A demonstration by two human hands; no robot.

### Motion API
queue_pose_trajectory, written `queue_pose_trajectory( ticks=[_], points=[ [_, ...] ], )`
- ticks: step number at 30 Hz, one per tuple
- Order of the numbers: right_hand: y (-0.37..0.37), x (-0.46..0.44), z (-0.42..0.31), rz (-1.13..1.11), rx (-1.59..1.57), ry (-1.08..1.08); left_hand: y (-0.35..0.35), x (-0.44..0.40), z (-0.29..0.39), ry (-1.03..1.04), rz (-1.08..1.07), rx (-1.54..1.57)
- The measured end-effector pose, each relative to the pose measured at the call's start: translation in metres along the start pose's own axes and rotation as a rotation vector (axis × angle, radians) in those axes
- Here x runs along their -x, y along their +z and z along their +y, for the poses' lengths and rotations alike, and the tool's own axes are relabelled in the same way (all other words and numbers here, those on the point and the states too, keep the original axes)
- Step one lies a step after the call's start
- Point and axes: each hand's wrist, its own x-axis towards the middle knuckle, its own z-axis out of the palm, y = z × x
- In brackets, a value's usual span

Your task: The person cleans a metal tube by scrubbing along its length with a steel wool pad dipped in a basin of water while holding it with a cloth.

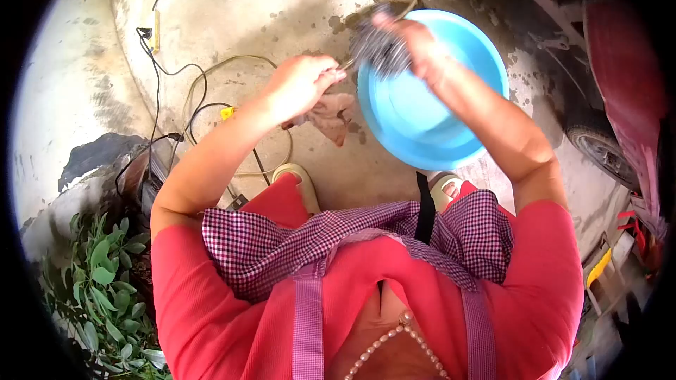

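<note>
My left hand [304,83] is closed, with a brownish cloth [331,118] hanging below its fingers. A thin pale rod or tube end shows at its fingertips, pointing toward my right hand. My right hand [417,42], smeared by motion, is closed on a dark grey, fine-striped roundish object [380,51], too blurred to name. That object is over the left rim of a light blue plastic basin [431,123], which stands on the floor in front of my feet. The basin's far left part is hidden behind my right hand and the grey object.
A beige hose [243,58] and black cables [156,81] lie looped on the stained concrete floor at left. Leafy plants [105,281] stand at lower left. A red vehicle-like body with a wheel [601,142] is at right, above tools with a yellow part [598,267].
</note>
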Motion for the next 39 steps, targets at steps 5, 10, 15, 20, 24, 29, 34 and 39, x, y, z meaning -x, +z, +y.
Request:
queue_pose_trajectory(
  ticks=[5, 10, 15, 20, 24, 29, 34, 39],
  points=[
    [-0.116, -0.039, -0.042, 0.036, -0.276, -0.102, -0.001, 0.022, 0.003, -0.021, 0.007, 0.053],
    [-0.068, -0.019, -0.047, -0.199, -0.490, -0.093, 0.001, -0.005, -0.007, -0.119, -0.012, 0.270],
    [0.023, 0.024, 0.007, -0.339, -0.159, -0.009, 0.011, -0.025, -0.027, -0.054, -0.056, 0.136],
    [0.019, 0.009, 0.000, -0.149, -0.051, -0.009, 0.013, -0.004, -0.014, -0.100, -0.091, 0.194],
    [-0.043, -0.024, -0.042, -0.035, -0.241, -0.091, 0.005, 0.017, 0.002, 0.000, -0.042, 0.042],
    [-0.143, -0.050, -0.067, 0.095, -0.369, -0.195, -0.001, 0.036, -0.018, 0.041, -0.012, -0.090],
    [-0.133, -0.044, -0.059, 0.110, -0.262, -0.248, -0.027, 0.022, -0.077, -0.178, -0.034, -0.132],
    [-0.061, -0.012, -0.052, 0.088, -0.290, -0.287, -0.022, 0.014, -0.083, -0.143, -0.054, 0.207]
  ],
)
